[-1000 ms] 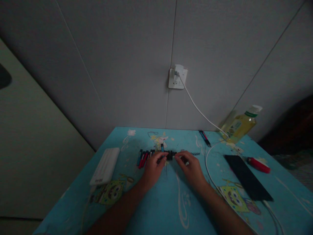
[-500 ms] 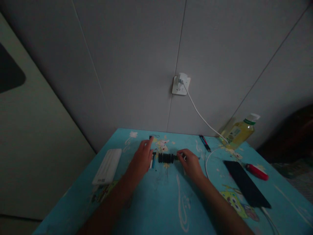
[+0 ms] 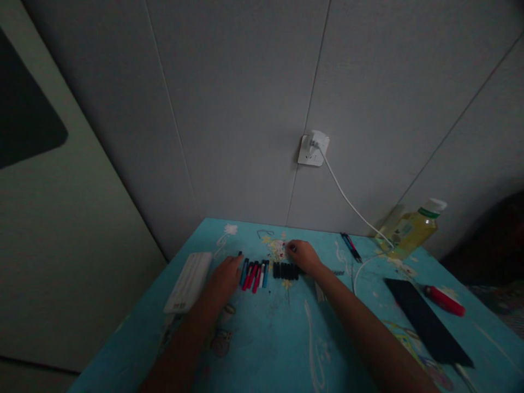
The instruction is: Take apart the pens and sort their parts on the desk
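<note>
Toward the far edge of the table (image 3: 270, 338), a side-by-side row of coloured sticks (image 3: 257, 277) is laid out, and just to its right a row of black pieces (image 3: 290, 272) is set. By the left end of the coloured row the left hand (image 3: 224, 277) is held low, and a dark tip (image 3: 240, 254) is seen poking out past its fingers; whether it is gripped or only touched cannot be told. Beyond the black row, nearer the far edge, the right hand (image 3: 303, 253) is held with fingers curled together; whether anything is pinched there cannot be made out.

Judged from this layout, each stick is best taken lightly near one end and lined up with its neighbours, so that none is nudged or rolled. Since the right wrist is held close by the right end of the black row, it is best carried high there.

About six coloured sticks are counted: two blue, three red and one white, though dim light leaves this unsure. About five black pieces are made out. Toward the far right corner, one bottle (image 3: 415, 234) and apparently two pens (image 3: 351, 247) are seen; nearer the right edge, one red object (image 3: 445, 301) and one dark slab (image 3: 428, 322); by the left edge, one white block (image 3: 189, 281).
</note>
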Tool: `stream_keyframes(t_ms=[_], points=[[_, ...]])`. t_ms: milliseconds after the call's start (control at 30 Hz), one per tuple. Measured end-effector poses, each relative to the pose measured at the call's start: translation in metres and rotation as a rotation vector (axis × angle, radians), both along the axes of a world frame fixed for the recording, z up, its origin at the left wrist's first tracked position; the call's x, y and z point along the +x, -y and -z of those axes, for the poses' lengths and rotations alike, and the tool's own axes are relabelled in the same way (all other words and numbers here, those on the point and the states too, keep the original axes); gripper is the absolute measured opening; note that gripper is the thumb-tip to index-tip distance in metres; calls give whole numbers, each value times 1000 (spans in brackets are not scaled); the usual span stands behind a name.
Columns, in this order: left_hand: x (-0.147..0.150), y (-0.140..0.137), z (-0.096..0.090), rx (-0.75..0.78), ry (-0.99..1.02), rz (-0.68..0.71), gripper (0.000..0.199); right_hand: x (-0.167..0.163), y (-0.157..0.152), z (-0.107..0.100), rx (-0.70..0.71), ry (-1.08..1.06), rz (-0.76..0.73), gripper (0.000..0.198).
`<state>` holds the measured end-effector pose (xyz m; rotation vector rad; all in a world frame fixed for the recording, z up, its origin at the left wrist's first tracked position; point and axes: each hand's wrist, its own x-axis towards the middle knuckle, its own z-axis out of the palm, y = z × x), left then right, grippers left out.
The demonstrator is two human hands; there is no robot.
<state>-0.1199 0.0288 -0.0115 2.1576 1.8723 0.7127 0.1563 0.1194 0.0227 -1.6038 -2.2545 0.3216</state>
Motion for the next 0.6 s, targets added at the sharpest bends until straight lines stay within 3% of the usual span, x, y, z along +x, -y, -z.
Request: stream_keyframes(t_ms=[433,600], points=[[2,3,1,-26,-24,5,42,-4,4,-2,2,-38,11,32],[4,7,-4,-55,-57,-2,46,-9,32,-12,39,-59,-11,33]])
